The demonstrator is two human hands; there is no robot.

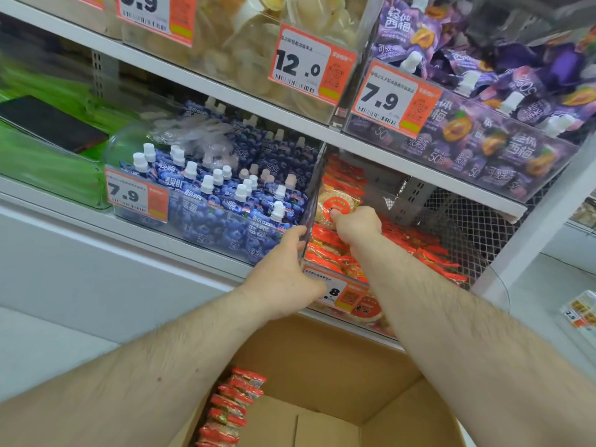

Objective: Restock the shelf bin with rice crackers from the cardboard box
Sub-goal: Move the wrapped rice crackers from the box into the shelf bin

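Handling estimate, head view: the rice cracker packet (338,204) looks light, with thin crinkly film over a brittle round cracker, so it is likely slippery and easy to crush; best taken by the flat faces or the crimped end seam, with little squeeze.

Right hand (356,224), centre of frame, has its fingers curled round the lower edge of that packet and holds it upright inside the shelf bin (477,240), above the packets already lying there. Left hand (283,272) grips the bin's clear front-left corner, thumb up the edge, just beside the price tag (335,290).

Appearance: clear wrap, pale golden disc, red round label, red-orange crimped ends.

Cardboard box (322,350), bottom centre, stands open; a row of packets (232,411) stands along its left wall. Restock judged unfinished.
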